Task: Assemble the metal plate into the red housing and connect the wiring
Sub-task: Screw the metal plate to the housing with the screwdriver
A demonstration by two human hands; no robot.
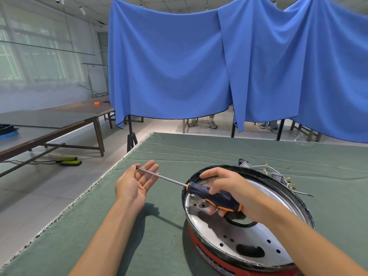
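Metal plate (264,232) is sitting inside the red housing (215,253) on the green cloth (163,232), right of centre. One small screw (192,195) is lying on the plate's left rim, just below the screwdriver (214,195) handle. Right hand (229,188) is gripping the handle, fingers curled round it, directly over the plate. Shaft is running up-left, away from the housing; its tip is resting on the fingers of the left hand (135,182), palm up, fingers relaxed, holding nothing. Wiring (278,176) is lying loose behind the housing. Judgement: tip must swing back down-right to reach the screw; right hand nearer.
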